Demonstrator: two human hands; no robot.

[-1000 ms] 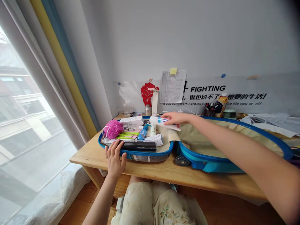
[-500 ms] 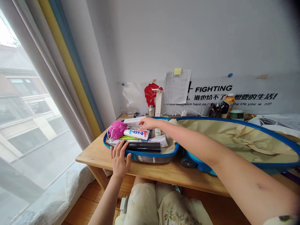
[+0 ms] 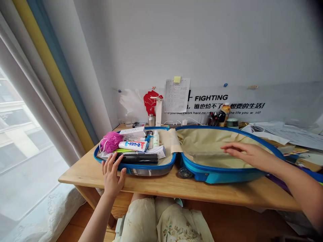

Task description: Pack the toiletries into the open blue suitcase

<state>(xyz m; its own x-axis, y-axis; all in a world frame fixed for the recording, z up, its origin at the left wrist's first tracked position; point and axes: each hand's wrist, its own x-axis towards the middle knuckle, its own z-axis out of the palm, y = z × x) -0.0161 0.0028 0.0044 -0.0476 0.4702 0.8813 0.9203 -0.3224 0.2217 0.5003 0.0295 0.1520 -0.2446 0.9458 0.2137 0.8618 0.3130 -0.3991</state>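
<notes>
My left hand (image 3: 111, 173): fingers spread, gripping nothing, resting on the near rim of the open suitcase (image 3: 217, 175), on its left half. A black case (image 3: 141, 158) lies just beyond my fingertips. Past it there's a loofah (image 3: 111, 141) up-left of my fingers, toothpaste (image 3: 133, 145) straight ahead and a white box (image 3: 132, 131) at the back. A small bottle (image 3: 156, 137) stands off to the right. The suitcase lies flat on the desk (image 3: 176, 185). My right hand (image 3: 246, 153): palm down, fingers loosely apart, empty, over the beige lining (image 3: 207, 148) of the right half. Can't tell whether it touches. It is well apart from my left.
</notes>
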